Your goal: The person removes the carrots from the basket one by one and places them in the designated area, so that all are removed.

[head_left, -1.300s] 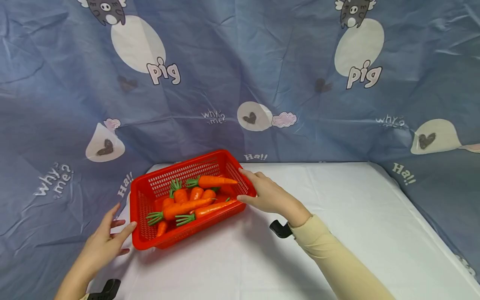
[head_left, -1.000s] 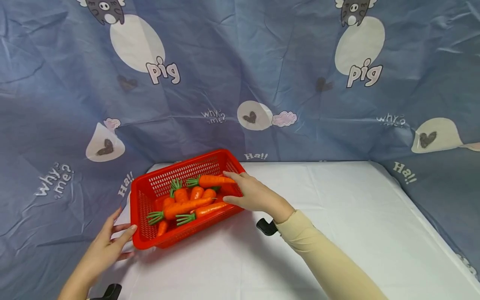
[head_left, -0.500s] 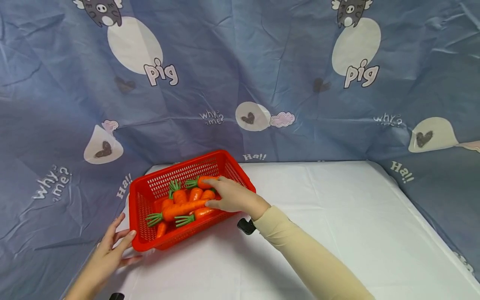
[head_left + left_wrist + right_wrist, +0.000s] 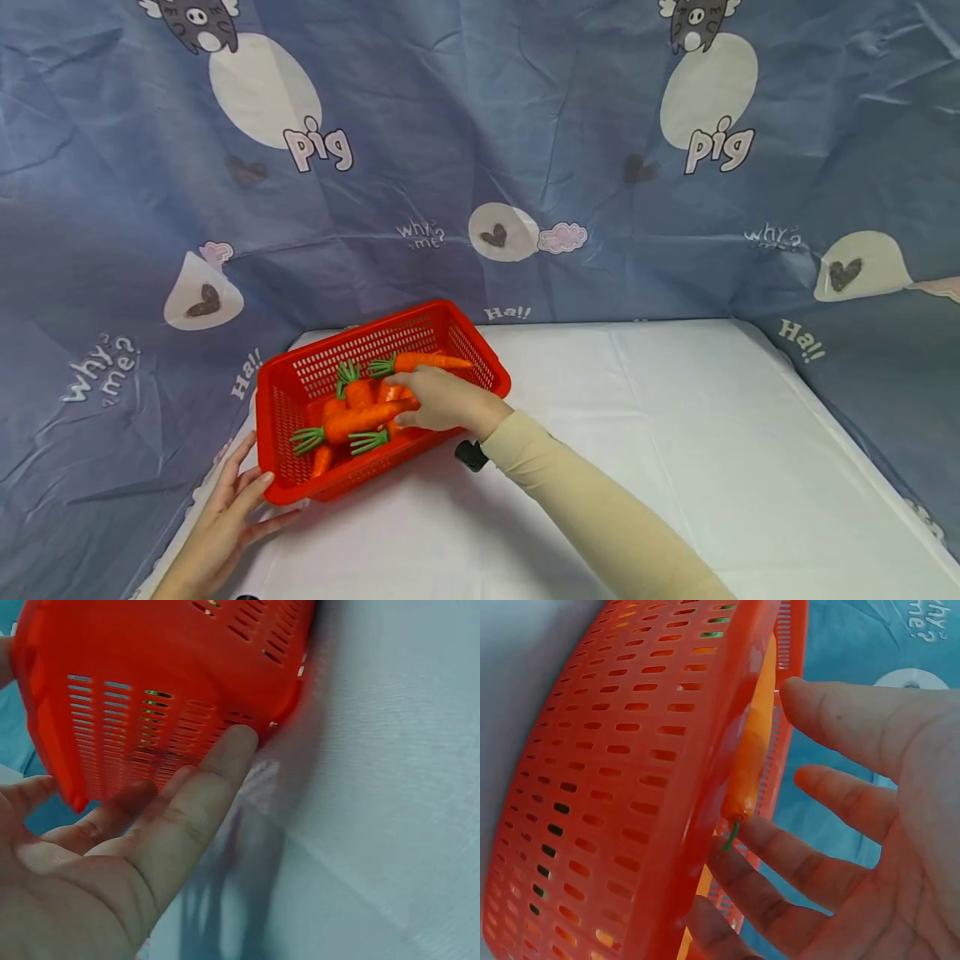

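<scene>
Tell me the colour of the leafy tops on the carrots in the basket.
Green; the leafy tops show best in the head view.

The person's right grip [image 4: 442, 398] has travelled from the right rim of the red slotted basket [image 4: 352, 475] inward over the carrots [image 4: 360, 421], covering most of a front carrot [image 4: 370, 441] that showed nearly whole at first. The left grip [image 4: 223, 518] has slid toward the near left corner, one finger [image 4: 272, 524] reaching farther along below the rim.
</scene>
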`<state>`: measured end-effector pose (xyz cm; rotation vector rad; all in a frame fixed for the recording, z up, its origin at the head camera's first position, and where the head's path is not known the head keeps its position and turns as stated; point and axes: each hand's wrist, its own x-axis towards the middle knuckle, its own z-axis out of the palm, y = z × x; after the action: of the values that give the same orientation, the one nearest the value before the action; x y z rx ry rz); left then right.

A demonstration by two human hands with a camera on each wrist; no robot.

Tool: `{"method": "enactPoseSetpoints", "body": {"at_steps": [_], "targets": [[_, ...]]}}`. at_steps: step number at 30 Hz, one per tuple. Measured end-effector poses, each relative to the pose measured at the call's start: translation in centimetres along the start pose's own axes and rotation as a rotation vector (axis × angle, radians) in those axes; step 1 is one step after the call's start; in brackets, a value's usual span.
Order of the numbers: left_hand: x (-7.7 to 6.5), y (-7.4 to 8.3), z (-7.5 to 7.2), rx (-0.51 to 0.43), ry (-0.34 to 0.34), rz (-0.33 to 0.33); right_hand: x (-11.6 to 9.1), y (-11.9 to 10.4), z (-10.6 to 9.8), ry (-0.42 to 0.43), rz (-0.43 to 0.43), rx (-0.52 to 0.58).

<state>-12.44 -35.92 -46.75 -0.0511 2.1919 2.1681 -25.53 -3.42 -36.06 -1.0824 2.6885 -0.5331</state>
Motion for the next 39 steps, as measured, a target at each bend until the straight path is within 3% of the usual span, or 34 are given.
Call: {"method": "enactPoseSetpoints", "body": {"at_steps": [5,10,21,27,33,39], "targets": [[0.0,-0.1,0.1,-0.001,0.011,-0.049,0.4,-0.3,0.3,-0.017,-0.01,-0.013],[0.0,-0.4,0.2,-0.038,-0.017,-0.048,0.9,-0.6,0.5,-0.043,-0.003,-0.015],[0.1,-1.5,0.3,-0.216,-0.181,0.076,2.0,-1.3,1.0,-0.071,0.015,-0.039],[0.1,-2.1,0.3,-0.292,-0.21,0.129,2.8,-2.0,1.2,-0.068,0.03,-0.072],[0.3,-2.8,0.5,-0.303,-0.151,0.151,3.2,-2.4,1.4,-0.05,0.073,-0.086],[0.5,-2.8,1.1,-0.269,-0.067,0.122,3.3,-3.0,1.5,-0.04,0.124,-0.122]]}}
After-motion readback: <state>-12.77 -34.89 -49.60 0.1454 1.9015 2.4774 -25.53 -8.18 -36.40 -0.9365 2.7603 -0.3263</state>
